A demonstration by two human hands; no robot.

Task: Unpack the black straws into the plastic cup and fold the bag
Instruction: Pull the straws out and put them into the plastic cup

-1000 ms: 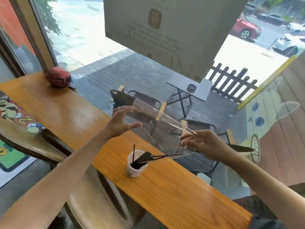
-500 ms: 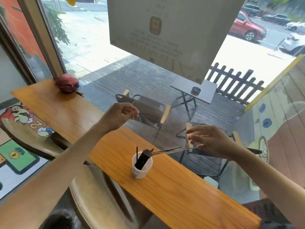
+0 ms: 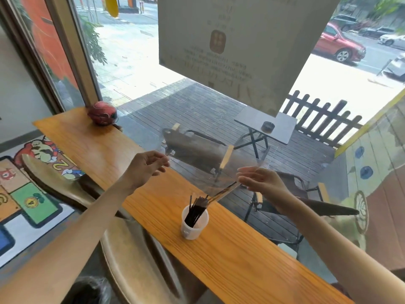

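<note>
Both hands hold a clear plastic bag (image 3: 203,165) up in the air above the wooden table (image 3: 153,205), in the middle of the frame. Left hand (image 3: 145,166) pinches the bag's upper left corner between thumb and fingertips, the other fingers loosely curled. Right hand (image 3: 259,179) grips the bag's right edge, fingers curved toward the left. The bag hangs between them tilted, its lower corner pointing down toward a translucent plastic cup (image 3: 194,222) that stands upright on the table, below and between the two hands. Most of the black straws (image 3: 196,210) stand bunched and leaning in the cup, their tops poking above the rim. A couple of straws (image 3: 223,191) slant from just under the right hand down to the bundle; whether they lie inside the bag's lower corner cannot be made out through the clear film.

At the upper left end of the table, against the window, sits a red ball-shaped object (image 3: 102,112). A tan chair back (image 3: 122,255) shows at lower left, beneath the left forearm.
</note>
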